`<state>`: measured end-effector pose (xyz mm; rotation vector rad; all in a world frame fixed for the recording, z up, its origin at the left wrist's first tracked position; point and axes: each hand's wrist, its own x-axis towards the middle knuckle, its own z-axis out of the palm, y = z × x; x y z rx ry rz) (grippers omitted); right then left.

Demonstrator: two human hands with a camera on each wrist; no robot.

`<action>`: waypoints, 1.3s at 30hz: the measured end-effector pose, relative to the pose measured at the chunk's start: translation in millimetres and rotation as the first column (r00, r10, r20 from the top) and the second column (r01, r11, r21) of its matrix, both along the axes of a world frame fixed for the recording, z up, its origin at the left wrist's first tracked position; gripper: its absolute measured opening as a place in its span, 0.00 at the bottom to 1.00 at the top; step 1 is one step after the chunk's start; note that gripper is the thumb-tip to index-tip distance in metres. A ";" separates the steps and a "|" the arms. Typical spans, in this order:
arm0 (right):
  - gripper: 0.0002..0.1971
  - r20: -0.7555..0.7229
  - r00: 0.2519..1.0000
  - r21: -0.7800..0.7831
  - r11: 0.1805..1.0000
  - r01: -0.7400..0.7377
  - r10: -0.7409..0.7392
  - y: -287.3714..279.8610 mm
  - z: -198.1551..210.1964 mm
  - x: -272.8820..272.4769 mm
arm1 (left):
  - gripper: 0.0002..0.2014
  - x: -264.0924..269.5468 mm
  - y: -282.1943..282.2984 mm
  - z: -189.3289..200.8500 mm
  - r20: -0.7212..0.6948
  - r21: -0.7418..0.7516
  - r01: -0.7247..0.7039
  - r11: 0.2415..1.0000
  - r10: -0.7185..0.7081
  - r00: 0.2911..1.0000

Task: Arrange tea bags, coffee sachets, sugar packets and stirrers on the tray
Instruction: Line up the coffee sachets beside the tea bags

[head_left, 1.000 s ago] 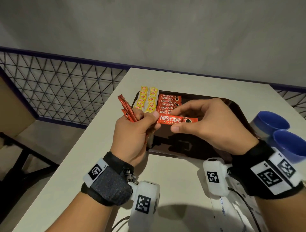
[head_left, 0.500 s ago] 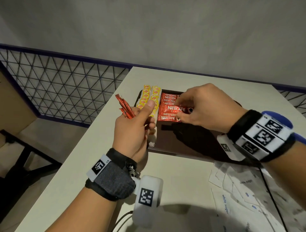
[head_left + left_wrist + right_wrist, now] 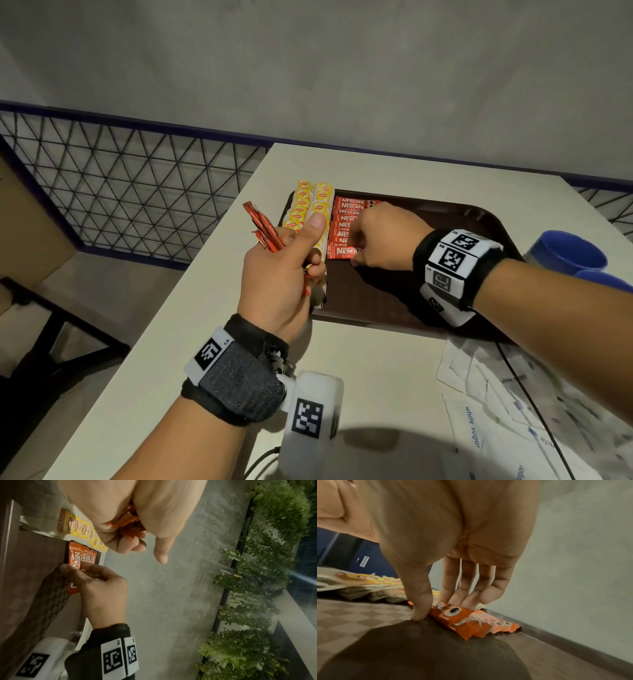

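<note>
Thumb and fingers of your right hand [image 3: 436, 595] pinch the nearest red foil coffee sachet [image 3: 453, 614] flat on the dark brown plastic tray [image 3: 394, 301]; only the wrist view shows that. Your left hand [image 3: 277, 270] grips spare red sachets [image 3: 262, 228].

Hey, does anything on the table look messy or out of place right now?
Yes: the sugar packets lie in a loose, overlapping heap on the table, off the tray. Tea bags and coffee sachets sit in neat rows.
</note>
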<state>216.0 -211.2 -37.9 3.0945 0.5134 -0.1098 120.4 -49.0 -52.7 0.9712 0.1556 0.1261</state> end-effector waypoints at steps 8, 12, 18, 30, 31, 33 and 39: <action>0.17 -0.031 0.999 0.010 1.000 0.024 -0.023 2.9 1.2 4.8 | 0.23 -0.8 0.2 0.2 0.008 -0.017 0.005 1.000 -0.005 1.000; 0.16 -0.018 0.999 0.021 0.999 0.027 -0.027 2.9 1.8 5.0 | 0.23 -1.0 -0.6 0.5 0.010 -0.013 0.004 1.000 -0.004 1.000; 0.16 -0.006 1.000 0.028 0.999 0.016 -0.016 0.6 1.9 3.9 | 0.21 -0.5 -0.1 0.8 0.000 -0.033 0.018 0.999 -0.018 1.000; 0.07 0.051 0.997 0.585 0.811 0.018 -0.058 -0.9 49.0 -39.0 | 0.06 -14.5 -1.4 10.0 -0.052 -0.250 0.351 0.903 -0.374 0.926; 0.07 0.043 0.998 0.649 0.760 0.013 -0.054 -1.8 52.0 -45.9 | 0.06 -15.3 -1.9 10.2 -0.045 -0.211 0.367 0.906 -0.384 0.922; 0.07 0.014 0.999 0.741 0.671 0.022 -0.048 -3.8 54.5 -59.1 | 0.07 -17.1 -2.3 10.7 -0.027 -0.099 0.399 0.911 -0.404 0.915; 0.07 -0.068 0.998 0.849 0.527 0.049 0.017 -13.1 53.3 -88.1 | 0.11 -21.3 -4.4 9.9 -0.032 0.119 0.512 0.851 -0.512 0.858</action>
